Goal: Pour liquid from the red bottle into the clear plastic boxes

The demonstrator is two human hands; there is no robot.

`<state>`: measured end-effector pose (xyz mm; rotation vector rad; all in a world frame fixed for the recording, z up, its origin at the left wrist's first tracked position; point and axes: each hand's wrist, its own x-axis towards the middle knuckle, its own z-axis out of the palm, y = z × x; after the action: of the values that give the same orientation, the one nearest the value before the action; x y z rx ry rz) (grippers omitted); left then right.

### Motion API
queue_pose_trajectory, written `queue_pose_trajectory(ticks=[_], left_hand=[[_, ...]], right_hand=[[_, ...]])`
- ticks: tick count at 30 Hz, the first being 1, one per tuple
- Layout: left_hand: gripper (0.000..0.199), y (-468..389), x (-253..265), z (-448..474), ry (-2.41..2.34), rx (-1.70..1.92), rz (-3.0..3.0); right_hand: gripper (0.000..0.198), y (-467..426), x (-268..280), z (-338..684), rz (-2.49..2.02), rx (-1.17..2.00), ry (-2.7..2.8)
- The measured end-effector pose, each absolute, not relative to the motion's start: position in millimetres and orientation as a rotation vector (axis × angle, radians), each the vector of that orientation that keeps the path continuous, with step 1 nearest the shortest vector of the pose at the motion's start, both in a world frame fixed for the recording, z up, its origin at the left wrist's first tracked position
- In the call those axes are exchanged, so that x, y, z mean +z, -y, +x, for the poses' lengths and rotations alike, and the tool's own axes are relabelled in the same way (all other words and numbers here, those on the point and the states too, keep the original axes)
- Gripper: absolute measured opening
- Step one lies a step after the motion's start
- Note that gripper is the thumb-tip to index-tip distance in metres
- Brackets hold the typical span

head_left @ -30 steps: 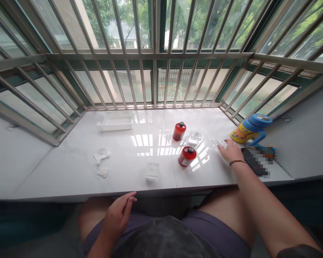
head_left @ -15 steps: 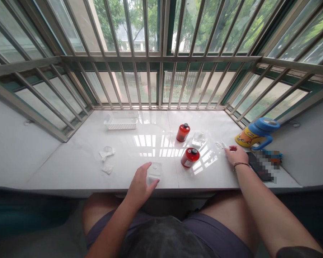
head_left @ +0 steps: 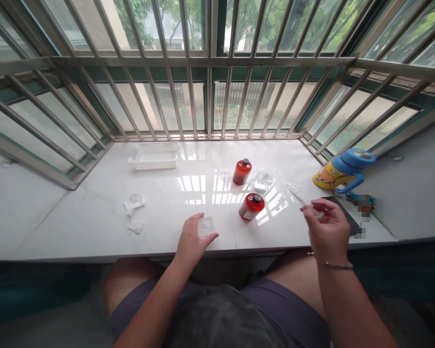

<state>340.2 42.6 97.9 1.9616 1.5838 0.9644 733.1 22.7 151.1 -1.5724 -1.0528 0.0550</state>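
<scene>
My left hand (head_left: pixel 194 236) is at the counter's front edge, its thumb and fingers curved around opposite sides of a small clear square box (head_left: pixel 206 226). My right hand (head_left: pixel 328 224) is raised near the right side, its fingertips pinched on a slim whitish stick (head_left: pixel 296 195), whose exact kind is too small to make out. The stick's far end points toward a crumpled whitish scrap (head_left: pixel 294 187). Between my hands stand two red bottles with black caps, one nearer (head_left: pixel 252 208) and one farther back (head_left: pixel 242 172). A clear block-like container (head_left: pixel 263 181) sits beside them.
A white perforated basket (head_left: pixel 154 164) stands at the back left of the white counter (head_left: pixel 94 217). Crumpled white tissues (head_left: pixel 134 204) lie at left. At right are a blue and yellow mug (head_left: pixel 342 171) and a dark flat object (head_left: pixel 348 217). Metal bars (head_left: pixel 203 62) rise behind.
My right hand has risen and come closer to me, bringing the slim stick into clearer view. My left hand stays around the clear box. The camera view has shifted slightly.
</scene>
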Motion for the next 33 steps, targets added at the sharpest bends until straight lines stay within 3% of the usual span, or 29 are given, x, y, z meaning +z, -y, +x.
queue_pose_trajectory(ticks=[3, 9, 27, 33], left_hand=[[0.070, -40, 96, 345, -1.596, 0.984, 1.916], [0.072, -40, 93, 345, -1.569, 1.006, 1.919], [0.069, -40, 88, 347, -1.571, 1.013, 1.857], [0.074, -40, 90, 345, -1.576, 1.011, 1.853]], right_hand=[[0.028, -4, 168, 665, -1.373, 0.198, 1.089], [0.041, 7, 168, 585, -1.256, 0.643, 1.408], [0.042, -34, 140, 525, -1.171, 0.580, 1.782], [0.063, -25, 125, 524, -1.167, 0.774, 1.763]])
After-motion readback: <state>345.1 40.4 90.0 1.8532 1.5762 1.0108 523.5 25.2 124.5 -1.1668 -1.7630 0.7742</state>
